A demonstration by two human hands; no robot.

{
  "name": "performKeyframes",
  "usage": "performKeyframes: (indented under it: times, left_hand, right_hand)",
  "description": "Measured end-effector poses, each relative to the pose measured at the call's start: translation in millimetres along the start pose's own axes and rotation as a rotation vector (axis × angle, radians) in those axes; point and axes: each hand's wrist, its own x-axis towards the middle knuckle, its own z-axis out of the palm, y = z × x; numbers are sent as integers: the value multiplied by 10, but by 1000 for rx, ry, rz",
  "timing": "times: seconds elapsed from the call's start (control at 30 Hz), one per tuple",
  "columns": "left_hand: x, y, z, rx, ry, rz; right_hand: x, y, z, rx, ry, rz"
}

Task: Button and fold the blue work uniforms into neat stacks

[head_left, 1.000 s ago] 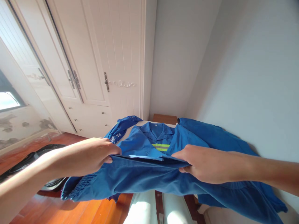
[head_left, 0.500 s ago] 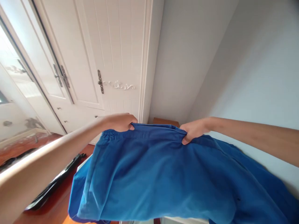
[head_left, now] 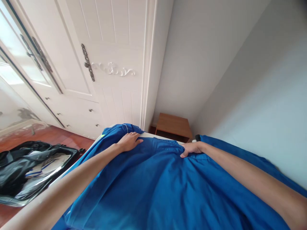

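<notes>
White wardrobe [head_left: 112,86] stands beyond the fingers. Beneath them lies the blue garment [head_left: 144,182]: the left hand [head_left: 129,141] rests, fingers loosely spread; the right hand [head_left: 192,148] pinches the garment's far edge. Even outward tension should smooth creases.

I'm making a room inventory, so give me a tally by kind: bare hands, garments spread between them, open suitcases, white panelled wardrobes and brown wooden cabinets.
Left hand and right hand: 2
Blue cloth garment between them: 1
Open black suitcase: 1
White panelled wardrobe: 1
Small brown wooden cabinet: 1
Total: 6
</notes>
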Motion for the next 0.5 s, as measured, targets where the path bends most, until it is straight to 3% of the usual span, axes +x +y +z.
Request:
performKeyframes:
  times: [0.13,0.23,0.37,0.5]
  left_hand:
    - [-61,38,-150,-84,29,-46]
    - [-400,144,-318,-157,109,-181]
    - [-1326,256,-337,-233,294,-540]
    - [-2275,447,-30,-347,403,-896]
  right_hand:
    - [-121,-183,-25,-238,76,5]
    - [-189,-320,-17,-456,128,6]
    - [-186,-354,19,-606,173,-39]
    - [-118,-331,15,-674,147,-54]
